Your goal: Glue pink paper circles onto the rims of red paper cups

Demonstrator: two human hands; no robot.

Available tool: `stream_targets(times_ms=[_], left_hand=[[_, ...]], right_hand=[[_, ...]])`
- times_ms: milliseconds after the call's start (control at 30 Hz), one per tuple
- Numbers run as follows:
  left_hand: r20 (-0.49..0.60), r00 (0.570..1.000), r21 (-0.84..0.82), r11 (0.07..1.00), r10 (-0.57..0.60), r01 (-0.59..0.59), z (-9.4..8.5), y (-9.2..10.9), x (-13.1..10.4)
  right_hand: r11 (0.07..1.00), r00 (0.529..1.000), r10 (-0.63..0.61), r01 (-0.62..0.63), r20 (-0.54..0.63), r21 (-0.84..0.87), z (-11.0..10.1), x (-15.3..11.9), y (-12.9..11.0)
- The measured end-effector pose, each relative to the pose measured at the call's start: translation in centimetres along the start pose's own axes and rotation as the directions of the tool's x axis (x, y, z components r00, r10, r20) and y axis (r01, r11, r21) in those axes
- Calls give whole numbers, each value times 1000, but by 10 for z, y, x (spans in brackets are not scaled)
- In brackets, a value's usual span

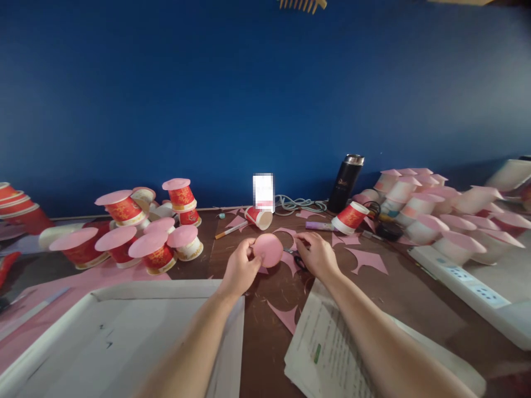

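Dark brown counter (265, 331). Pink paper offcuts (367, 260) scattered mid-surface. Pink-capped red cups (153, 251) clustered far left, white capped cups (418, 213) far right. Black flask (346, 182) upright at far edge. Printed sheets (327, 348) near right; white tray (116, 337) near left.

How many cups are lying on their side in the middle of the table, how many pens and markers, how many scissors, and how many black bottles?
Cups on their side: 2 (one, another)
Pens and markers: 2 (pencil-like pen, purple marker)
Scissors: 1, partly under the right hand
Black bottles: 1
Total: 6
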State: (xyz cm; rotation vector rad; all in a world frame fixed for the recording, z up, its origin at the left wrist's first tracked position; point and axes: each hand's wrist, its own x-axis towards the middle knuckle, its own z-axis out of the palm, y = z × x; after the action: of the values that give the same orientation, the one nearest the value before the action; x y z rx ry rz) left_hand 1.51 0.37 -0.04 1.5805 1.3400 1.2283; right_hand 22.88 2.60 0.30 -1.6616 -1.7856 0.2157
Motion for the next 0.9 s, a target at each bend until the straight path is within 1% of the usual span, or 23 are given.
stream_targets(times_ms=[100,167,233,300,367,433,500,533,567,633,667,767,900], left_hand=[[-23,999,80,996,39,-37,3,-5,-1],[-33,999,127,991,41,-37,4,-10,-1],[-42,999,162,987,24,-17,4,-14,0],[-36,999,166,986,3,3,4,-16,0],[-25,1000,162,987,-16,20,5,-16,1],[-24,999,178,984,-26,29,6,-16,1],[-44,999,190,981,-27,34,6,-15,1],[-57,998,187,982,-27,37,5,-14,1],[-72,997,176,984,-29,41,5,-14,2],[-96,995,144,989,-28,41,4,-13,2],[-100,995,129,991,-19,32,4,-12,3],[-96,995,95,995,19,-10,3,-13,3],[-99,994,103,994,43,-32,3,-13,3]], right_hand=[[997,995,5,-13,-101,-81,-4,11,3],[987,993,41,-58,-115,-147,-7,21,4],[977,996,77,-85,-50,-195,-11,30,4],[977,997,76,-73,10,-200,-14,40,2],[983,998,59,-52,37,-178,-18,49,0],[983,995,77,-65,59,-172,-23,58,0],[972,993,106,-95,44,-214,-28,67,2],[960,992,121,-105,45,-260,-31,70,5],[933,988,135,-102,73,-346,-33,73,7],[859,969,168,-54,180,-510,-34,76,14],[837,959,177,-28,222,-547,-34,77,17],[821,943,159,39,294,-570,-30,76,25],[805,938,136,84,320,-587,-25,76,32]])
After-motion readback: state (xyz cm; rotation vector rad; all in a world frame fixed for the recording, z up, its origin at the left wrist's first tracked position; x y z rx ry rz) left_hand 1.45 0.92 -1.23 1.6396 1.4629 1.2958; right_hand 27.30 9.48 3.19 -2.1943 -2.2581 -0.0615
